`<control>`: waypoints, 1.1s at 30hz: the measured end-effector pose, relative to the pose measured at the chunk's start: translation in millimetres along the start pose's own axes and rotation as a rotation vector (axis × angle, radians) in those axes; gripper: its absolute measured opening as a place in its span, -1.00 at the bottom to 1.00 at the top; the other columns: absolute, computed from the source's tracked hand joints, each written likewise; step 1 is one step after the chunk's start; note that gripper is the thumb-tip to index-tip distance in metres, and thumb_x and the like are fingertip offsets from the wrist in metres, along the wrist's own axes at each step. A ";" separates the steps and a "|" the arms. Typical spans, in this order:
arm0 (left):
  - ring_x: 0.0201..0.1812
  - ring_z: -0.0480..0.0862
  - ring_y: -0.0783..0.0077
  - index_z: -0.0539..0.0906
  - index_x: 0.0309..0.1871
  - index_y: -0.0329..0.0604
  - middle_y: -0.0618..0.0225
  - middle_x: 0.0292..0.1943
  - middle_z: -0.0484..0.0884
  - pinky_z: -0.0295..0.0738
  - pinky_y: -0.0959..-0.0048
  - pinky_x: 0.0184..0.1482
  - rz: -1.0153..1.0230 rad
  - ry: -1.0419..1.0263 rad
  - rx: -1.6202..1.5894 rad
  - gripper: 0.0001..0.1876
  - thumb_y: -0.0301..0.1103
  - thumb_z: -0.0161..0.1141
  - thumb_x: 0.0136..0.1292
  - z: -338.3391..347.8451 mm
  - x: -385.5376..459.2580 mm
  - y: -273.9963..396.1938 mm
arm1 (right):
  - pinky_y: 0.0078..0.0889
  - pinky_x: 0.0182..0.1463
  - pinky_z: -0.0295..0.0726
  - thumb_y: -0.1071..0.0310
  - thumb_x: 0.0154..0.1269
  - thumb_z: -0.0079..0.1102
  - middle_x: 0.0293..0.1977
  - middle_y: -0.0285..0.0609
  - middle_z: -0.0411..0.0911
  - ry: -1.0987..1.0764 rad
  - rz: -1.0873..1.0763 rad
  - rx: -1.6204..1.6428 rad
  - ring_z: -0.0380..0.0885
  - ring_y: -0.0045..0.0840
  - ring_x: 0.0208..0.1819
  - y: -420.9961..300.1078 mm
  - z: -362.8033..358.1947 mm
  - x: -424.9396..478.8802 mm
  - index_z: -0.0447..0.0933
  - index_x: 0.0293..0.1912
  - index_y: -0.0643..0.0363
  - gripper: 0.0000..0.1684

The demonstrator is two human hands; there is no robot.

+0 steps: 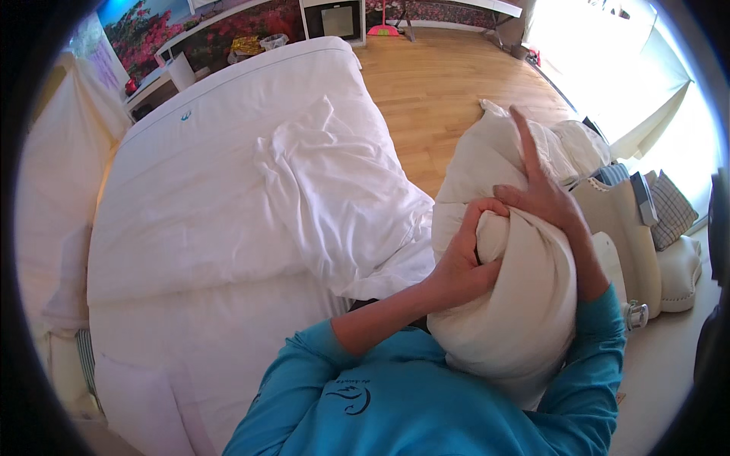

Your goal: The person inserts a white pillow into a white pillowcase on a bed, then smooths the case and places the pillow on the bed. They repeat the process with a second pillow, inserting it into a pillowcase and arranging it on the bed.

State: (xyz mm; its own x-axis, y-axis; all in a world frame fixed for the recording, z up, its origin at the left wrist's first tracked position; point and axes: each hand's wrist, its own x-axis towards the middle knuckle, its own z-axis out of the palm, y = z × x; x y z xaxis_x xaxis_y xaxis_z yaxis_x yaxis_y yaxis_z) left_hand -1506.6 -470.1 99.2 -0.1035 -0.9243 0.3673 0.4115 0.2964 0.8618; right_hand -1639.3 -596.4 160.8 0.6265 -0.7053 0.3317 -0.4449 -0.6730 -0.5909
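Observation:
Upright against my body stands a plump off-white pillow [513,319]. My left hand [465,262] grips a bunched fold of it, thumb below and fingers above. Just above, my right hand [539,191] rests its thumb side on the pillow, with its fingers stretched out and apart. The inner side of my right forearm lies along the pillow's right edge. To the left, a crumpled white cloth [319,176] lies on the white-sheeted bed [188,228]; its lower right end runs toward the pillow.
Beyond the pillow lies more pale bedding [576,142]. Cream upholstered seating [621,228] with a checked cushion [673,211] stands at right. A wooden floor [422,85] stretches past the bed, with a red broom [383,29] at the far wall. White curtains [63,188] hang at left.

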 end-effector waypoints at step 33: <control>-0.51 0.54 0.19 0.33 0.16 -0.20 0.18 -0.55 0.52 0.40 0.26 -0.39 -0.085 -0.084 0.696 -0.54 -0.51 0.17 0.18 -22.6 23.3 -0.6 | -0.16 0.16 0.39 0.20 -0.18 0.46 -0.01 0.00 0.50 -0.051 0.276 0.337 0.46 -0.13 0.06 35.8 85.0 -70.3 0.29 0.22 0.10 -0.09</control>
State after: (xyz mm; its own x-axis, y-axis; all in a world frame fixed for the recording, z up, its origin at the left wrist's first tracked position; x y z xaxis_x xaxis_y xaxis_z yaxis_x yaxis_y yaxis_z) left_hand -1488.8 -497.2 99.4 -0.1903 -0.9378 0.2904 -0.2733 0.3347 0.9018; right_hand -1644.9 -552.1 53.8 0.5480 -0.8309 0.0964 -0.3716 -0.3451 -0.8619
